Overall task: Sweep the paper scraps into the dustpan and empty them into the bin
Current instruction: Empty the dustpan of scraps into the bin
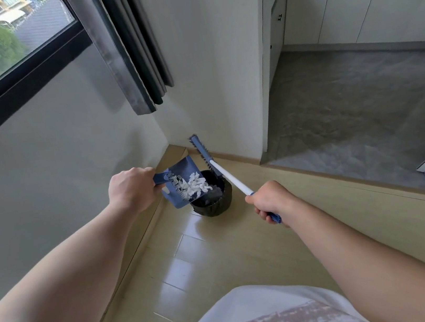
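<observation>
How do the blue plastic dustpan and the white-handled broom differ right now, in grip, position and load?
The blue plastic dustpan is gripped by the left hand and tilts over the round black bin, loaded with white paper scraps. The white-handled broom is gripped by the right hand, its blue brush head beyond the bin near the wall, with no scraps visible on it. Both have blue parts.

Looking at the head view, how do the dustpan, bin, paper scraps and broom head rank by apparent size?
Largest: dustpan and bin, about equal (bin partly hidden).
Then: paper scraps.
Smallest: broom head, narrowly.
</observation>
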The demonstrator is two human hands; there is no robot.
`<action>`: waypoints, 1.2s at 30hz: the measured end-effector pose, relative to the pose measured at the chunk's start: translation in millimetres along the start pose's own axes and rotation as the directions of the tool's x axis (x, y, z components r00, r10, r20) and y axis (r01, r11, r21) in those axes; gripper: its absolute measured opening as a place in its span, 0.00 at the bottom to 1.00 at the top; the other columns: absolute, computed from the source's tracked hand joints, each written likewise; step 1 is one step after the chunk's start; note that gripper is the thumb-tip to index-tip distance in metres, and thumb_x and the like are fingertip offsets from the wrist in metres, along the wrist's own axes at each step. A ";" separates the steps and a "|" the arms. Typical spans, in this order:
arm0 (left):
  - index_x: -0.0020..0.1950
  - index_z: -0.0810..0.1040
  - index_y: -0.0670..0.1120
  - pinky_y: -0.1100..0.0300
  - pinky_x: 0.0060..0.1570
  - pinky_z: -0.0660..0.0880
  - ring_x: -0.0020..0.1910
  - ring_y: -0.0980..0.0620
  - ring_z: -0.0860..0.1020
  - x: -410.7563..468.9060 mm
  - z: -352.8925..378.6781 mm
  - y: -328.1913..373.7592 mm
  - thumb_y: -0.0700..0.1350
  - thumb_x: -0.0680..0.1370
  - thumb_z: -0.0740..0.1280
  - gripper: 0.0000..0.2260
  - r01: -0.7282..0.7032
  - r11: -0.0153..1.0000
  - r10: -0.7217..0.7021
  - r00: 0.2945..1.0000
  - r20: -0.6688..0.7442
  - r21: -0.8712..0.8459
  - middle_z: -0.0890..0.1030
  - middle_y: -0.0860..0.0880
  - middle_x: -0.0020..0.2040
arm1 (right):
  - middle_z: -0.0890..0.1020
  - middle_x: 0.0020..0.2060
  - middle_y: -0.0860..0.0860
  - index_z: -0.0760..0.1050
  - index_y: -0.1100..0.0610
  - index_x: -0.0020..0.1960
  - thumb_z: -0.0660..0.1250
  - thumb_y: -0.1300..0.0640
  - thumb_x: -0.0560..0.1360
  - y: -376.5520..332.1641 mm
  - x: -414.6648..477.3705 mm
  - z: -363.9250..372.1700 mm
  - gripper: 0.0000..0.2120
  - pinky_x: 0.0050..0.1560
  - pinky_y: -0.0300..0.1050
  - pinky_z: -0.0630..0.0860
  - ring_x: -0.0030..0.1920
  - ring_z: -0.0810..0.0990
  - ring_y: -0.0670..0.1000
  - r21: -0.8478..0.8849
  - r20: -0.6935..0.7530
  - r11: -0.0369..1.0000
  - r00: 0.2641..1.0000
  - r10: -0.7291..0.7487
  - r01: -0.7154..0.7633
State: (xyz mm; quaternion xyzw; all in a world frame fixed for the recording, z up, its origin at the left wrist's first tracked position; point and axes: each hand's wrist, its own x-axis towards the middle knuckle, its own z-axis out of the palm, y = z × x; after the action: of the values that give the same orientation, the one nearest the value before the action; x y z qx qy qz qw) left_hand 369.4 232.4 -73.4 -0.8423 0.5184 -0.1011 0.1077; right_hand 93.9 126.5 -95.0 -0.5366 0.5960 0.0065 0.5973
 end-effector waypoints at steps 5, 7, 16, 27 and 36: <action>0.43 0.74 0.50 0.60 0.34 0.65 0.39 0.45 0.80 -0.3 3.3 3.1 0.59 0.78 0.62 0.14 -0.063 0.997 0.063 0.998 0.013 0.051 0.80 0.50 0.40 | 0.72 0.30 0.51 0.74 0.60 0.44 0.64 0.59 0.79 -2.1 -2.1 -1.3 0.06 0.22 0.35 0.63 0.23 0.66 0.45 0.073 0.037 0.997 0.999 0.031 -0.033; 0.46 0.76 0.50 0.60 0.34 0.66 0.41 0.45 0.80 -0.1 4.7 4.0 0.59 0.78 0.62 0.14 -0.091 0.992 0.090 0.996 0.019 0.092 0.81 0.50 0.41 | 0.73 0.31 0.51 0.75 0.60 0.45 0.64 0.59 0.79 -2.9 -2.4 -2.1 0.06 0.22 0.34 0.63 0.23 0.66 0.45 0.097 0.046 0.994 0.998 0.040 -0.044; 0.49 0.76 0.50 0.60 0.34 0.66 0.43 0.47 0.81 -1.2 9.5 7.8 0.61 0.79 0.59 0.15 -0.192 0.968 0.187 0.981 0.044 0.165 0.81 0.52 0.43 | 0.73 0.30 0.50 0.77 0.61 0.51 0.65 0.59 0.78 1.7 3.4 -2.8 0.06 0.20 0.34 0.63 0.22 0.66 0.44 0.140 0.047 0.987 0.997 0.068 -0.074; 0.50 0.77 0.49 0.60 0.35 0.67 0.44 0.46 0.81 1.8 6.5 11.6 0.58 0.80 0.60 0.14 -0.209 0.962 0.206 0.978 0.032 0.176 0.81 0.51 0.44 | 0.72 0.29 0.50 0.75 0.59 0.47 0.64 0.59 0.78 5.6 11.7 -0.6 0.04 0.21 0.34 0.62 0.21 0.66 0.44 0.184 0.072 0.976 0.992 0.105 -0.117; 0.52 0.77 0.50 0.60 0.35 0.67 0.44 0.47 0.81 4.4 5.0 12.6 0.58 0.80 0.59 0.14 -0.232 0.956 0.230 0.973 0.029 0.183 0.82 0.51 0.45 | 0.72 0.29 0.50 0.75 0.59 0.47 0.64 0.59 0.79 3.0 9.4 -0.4 0.04 0.20 0.33 0.62 0.23 0.66 0.44 0.174 0.083 0.978 0.992 0.098 -0.111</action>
State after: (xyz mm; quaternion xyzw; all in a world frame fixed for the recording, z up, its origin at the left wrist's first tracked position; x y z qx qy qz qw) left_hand 362.0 223.3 -81.5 -0.7626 0.6013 -0.1325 0.1983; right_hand 94.4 121.6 -103.5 -0.4484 0.5990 0.0043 0.6634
